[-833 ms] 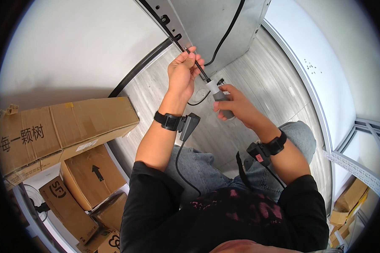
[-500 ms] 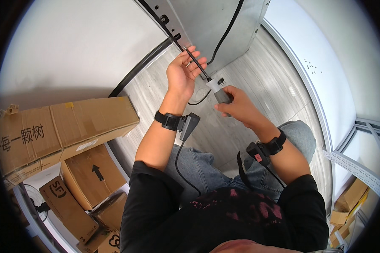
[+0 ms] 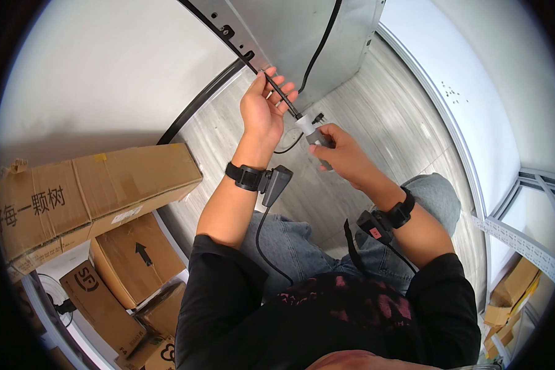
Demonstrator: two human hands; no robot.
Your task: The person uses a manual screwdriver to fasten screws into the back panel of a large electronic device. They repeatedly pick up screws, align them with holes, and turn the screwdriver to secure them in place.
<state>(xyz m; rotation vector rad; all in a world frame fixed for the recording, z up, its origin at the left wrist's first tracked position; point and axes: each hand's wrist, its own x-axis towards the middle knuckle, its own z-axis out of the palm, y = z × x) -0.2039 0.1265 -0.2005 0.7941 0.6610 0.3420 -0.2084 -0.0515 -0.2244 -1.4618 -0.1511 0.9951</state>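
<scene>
My right hand (image 3: 339,153) is closed round the grey handle of a screwdriver (image 3: 319,145). The tool's long dark shaft slants up and left over the fingers of my left hand (image 3: 264,111). That hand is palm up, its thumb and index finger pinched about the shaft near the tip, the other fingers loosely spread behind it. Where the tip ends is hidden at the fingertips, beside the lower edge of a grey metal panel (image 3: 290,43) with holes and dark fittings along its side. Whether a screw sits at the tip cannot be made out.
A black cable (image 3: 322,49) hangs down the panel. A plug (image 3: 318,118) with a thin cord lies on the wood-look floor (image 3: 388,111). Cardboard boxes (image 3: 123,191) are stacked at the left. A white panel (image 3: 129,68) stands far left, and metal shelving (image 3: 518,246) at the right.
The screwdriver and my right hand have shifted slightly left. My left hand has moved a little left too, and the tip now lies deeper between its fingers. The view has tilted slightly.
</scene>
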